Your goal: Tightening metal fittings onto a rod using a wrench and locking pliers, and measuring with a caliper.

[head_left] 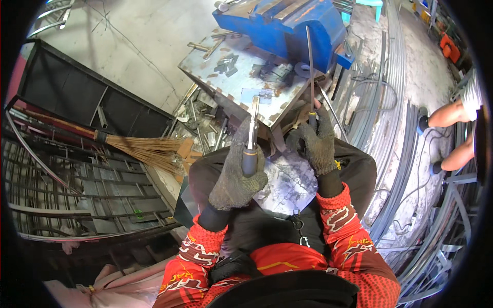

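My left hand (237, 179), in a grey knit glove, is closed around a tool with a dark grip (249, 162) ringed in yellow. A bright metal shaft (253, 126) rises from that grip toward the bench corner. My right hand (319, 146), gloved alike, is closed on the dark, yellow-banded handle of a long thin file-like tool (310, 66). Its slender brownish blade points up past the blue vise (287, 28). A small flat metal plate (255, 95) lies on the near corner of the metal-topped bench (231, 90), just beyond my left hand.
Small metal pieces (226, 64) and a round disc (302, 69) lie on the bench. A straw broom (144, 149) and a dark metal frame (87, 87) are on the left. Long metal bars (393, 128) cover the right-hand floor, where another person's legs (452, 115) show.
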`<control>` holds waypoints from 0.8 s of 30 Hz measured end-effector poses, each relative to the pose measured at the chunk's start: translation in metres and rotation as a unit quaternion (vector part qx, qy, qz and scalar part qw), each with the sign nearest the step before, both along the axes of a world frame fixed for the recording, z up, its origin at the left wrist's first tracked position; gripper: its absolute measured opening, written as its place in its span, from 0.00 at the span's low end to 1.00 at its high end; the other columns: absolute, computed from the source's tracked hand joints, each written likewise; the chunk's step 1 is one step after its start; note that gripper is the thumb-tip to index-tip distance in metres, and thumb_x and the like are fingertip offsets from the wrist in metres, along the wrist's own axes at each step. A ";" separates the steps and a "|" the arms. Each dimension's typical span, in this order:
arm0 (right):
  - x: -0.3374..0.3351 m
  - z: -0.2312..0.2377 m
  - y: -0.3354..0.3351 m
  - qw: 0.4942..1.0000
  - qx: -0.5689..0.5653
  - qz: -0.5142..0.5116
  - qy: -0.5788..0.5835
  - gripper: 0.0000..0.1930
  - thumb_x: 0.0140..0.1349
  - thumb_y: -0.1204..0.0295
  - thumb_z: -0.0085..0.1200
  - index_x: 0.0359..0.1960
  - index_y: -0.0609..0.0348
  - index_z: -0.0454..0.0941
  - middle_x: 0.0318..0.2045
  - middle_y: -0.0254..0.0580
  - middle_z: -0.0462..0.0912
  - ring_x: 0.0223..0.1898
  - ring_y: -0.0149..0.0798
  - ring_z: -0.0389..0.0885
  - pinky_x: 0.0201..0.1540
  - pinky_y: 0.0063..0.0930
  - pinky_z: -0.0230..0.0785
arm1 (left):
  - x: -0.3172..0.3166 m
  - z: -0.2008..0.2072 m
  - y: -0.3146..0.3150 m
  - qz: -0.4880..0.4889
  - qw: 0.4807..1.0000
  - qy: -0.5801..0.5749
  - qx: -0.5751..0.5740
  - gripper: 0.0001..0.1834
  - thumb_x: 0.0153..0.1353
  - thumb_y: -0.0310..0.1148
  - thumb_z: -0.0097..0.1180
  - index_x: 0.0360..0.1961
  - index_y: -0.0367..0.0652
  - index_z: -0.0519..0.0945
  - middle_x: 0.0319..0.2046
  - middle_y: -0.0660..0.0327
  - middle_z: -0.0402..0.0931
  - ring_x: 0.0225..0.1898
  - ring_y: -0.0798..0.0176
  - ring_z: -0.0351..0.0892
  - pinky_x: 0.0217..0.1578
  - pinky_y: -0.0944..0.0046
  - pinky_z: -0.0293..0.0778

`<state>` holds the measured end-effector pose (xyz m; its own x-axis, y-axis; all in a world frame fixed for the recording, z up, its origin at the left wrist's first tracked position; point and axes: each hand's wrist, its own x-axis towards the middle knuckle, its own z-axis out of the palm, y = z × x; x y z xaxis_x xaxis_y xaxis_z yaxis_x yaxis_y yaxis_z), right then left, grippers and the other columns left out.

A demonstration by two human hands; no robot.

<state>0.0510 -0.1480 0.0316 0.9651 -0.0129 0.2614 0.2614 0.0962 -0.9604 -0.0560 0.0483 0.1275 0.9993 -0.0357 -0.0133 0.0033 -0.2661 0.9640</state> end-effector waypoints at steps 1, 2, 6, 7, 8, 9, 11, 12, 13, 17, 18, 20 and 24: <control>0.001 0.000 -0.002 1.000 -0.005 -0.003 0.013 0.33 0.65 0.75 0.53 0.73 0.60 0.65 0.49 0.40 0.76 0.42 0.31 0.72 0.47 0.29 0.71 | 0.002 0.001 -0.001 -0.008 0.999 -0.020 0.026 0.53 0.49 0.17 0.63 0.77 0.40 0.55 0.40 0.64 0.73 0.37 0.70 0.75 0.40 0.67 0.77; 0.001 0.000 -0.001 1.000 -0.009 -0.003 0.027 0.33 0.65 0.75 0.54 0.74 0.59 0.65 0.53 0.42 0.76 0.45 0.33 0.73 0.50 0.30 0.72 | 0.003 -0.005 0.000 -0.008 0.999 -0.017 0.027 0.53 0.49 0.17 0.63 0.77 0.40 0.55 0.40 0.64 0.73 0.37 0.70 0.75 0.40 0.67 0.77; 0.005 -0.005 0.001 0.999 0.012 0.016 0.045 0.33 0.65 0.75 0.54 0.74 0.58 0.64 0.56 0.44 0.76 0.49 0.34 0.73 0.56 0.31 0.70 | 0.010 -0.021 0.002 -0.002 0.996 -0.065 0.059 0.56 0.50 0.20 0.64 0.80 0.42 0.50 0.39 0.65 0.73 0.38 0.71 0.73 0.41 0.67 0.76; 0.004 -0.003 0.002 0.998 0.011 0.022 0.052 0.34 0.65 0.75 0.55 0.74 0.58 0.64 0.56 0.44 0.75 0.50 0.35 0.73 0.57 0.31 0.70 | 0.011 -0.019 0.001 0.002 0.999 -0.036 0.027 0.57 0.50 0.21 0.64 0.81 0.42 0.49 0.40 0.64 0.73 0.38 0.70 0.72 0.42 0.67 0.76; 0.003 -0.003 0.002 0.998 0.010 0.028 0.059 0.34 0.65 0.75 0.55 0.74 0.58 0.64 0.57 0.45 0.75 0.51 0.35 0.74 0.58 0.32 0.69 | 0.012 -0.016 -0.002 -0.001 0.999 -0.034 0.025 0.57 0.50 0.21 0.64 0.81 0.42 0.49 0.40 0.64 0.73 0.38 0.70 0.72 0.42 0.67 0.76; 0.004 -0.007 0.001 0.998 0.009 0.026 0.061 0.34 0.65 0.75 0.55 0.74 0.58 0.64 0.57 0.45 0.75 0.51 0.35 0.74 0.58 0.32 0.69 | 0.013 -0.012 -0.004 0.005 1.000 -0.016 0.007 0.57 0.50 0.21 0.65 0.81 0.43 0.50 0.40 0.65 0.72 0.38 0.71 0.72 0.42 0.67 0.76; 0.008 -0.013 0.003 0.999 -0.033 0.005 0.006 0.33 0.65 0.75 0.55 0.74 0.58 0.64 0.58 0.46 0.75 0.51 0.36 0.73 0.59 0.33 0.68 | 0.014 -0.012 -0.002 0.012 1.000 0.002 -0.012 0.57 0.50 0.21 0.65 0.81 0.43 0.50 0.40 0.65 0.71 0.37 0.71 0.71 0.42 0.67 0.76; 0.005 -0.011 0.004 0.999 -0.033 0.007 0.006 0.33 0.65 0.75 0.55 0.74 0.58 0.64 0.58 0.46 0.75 0.51 0.36 0.73 0.59 0.33 0.68 | 0.014 -0.015 0.003 -0.005 0.999 -0.023 0.029 0.56 0.51 0.25 0.67 0.81 0.40 0.50 0.57 0.54 0.65 0.56 0.59 0.66 0.57 0.59 0.67; 0.002 -0.007 0.005 0.998 0.017 0.029 0.045 0.33 0.65 0.75 0.54 0.74 0.58 0.64 0.58 0.45 0.75 0.50 0.35 0.73 0.59 0.32 0.68 | 0.015 -0.017 0.007 -0.023 0.996 -0.049 0.069 0.56 0.53 0.29 0.69 0.80 0.36 0.50 0.74 0.43 0.58 0.74 0.47 0.61 0.73 0.51 0.58; 0.002 -0.009 0.005 0.999 0.012 0.034 0.040 0.33 0.66 0.74 0.54 0.74 0.59 0.64 0.55 0.40 0.74 0.49 0.31 0.71 0.54 0.25 0.69 | 0.018 -0.025 0.012 0.001 0.974 -0.164 0.157 0.55 0.49 0.28 0.68 0.79 0.37 0.55 0.60 0.51 0.75 0.59 0.54 0.77 0.60 0.56 0.73; 0.002 -0.012 0.005 0.999 0.010 0.034 0.041 0.33 0.66 0.74 0.54 0.74 0.59 0.64 0.55 0.40 0.74 0.49 0.31 0.71 0.54 0.25 0.69 | 0.017 -0.027 0.014 0.012 0.972 -0.146 0.183 0.55 0.51 0.31 0.69 0.79 0.35 0.55 0.65 0.47 0.71 0.66 0.50 0.72 0.64 0.55 0.69; 0.000 -0.016 0.005 0.987 0.095 0.070 0.108 0.34 0.65 0.78 0.56 0.75 0.59 0.62 0.56 0.38 0.74 0.50 0.29 0.73 0.54 0.23 0.70 | 0.021 -0.033 0.015 0.026 0.970 -0.124 0.207 0.55 0.52 0.34 0.70 0.78 0.33 0.55 0.70 0.42 0.67 0.72 0.46 0.67 0.68 0.53 0.66; -0.017 0.001 0.028 0.973 0.196 0.095 0.082 0.39 0.63 0.87 0.59 0.76 0.60 0.58 0.61 0.39 0.74 0.60 0.32 0.74 0.62 0.29 0.72 | 0.035 -0.046 0.004 0.061 0.952 -0.096 0.284 0.43 0.54 0.36 0.73 0.69 0.35 0.67 0.57 0.41 0.77 0.58 0.43 0.80 0.56 0.51 0.76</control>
<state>0.0343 -0.1200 0.0326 0.9879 0.1029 0.1156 0.0500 0.4945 -0.8678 -0.0210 0.0524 0.0818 0.9814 0.0380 0.1880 -0.0954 -0.7536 0.6504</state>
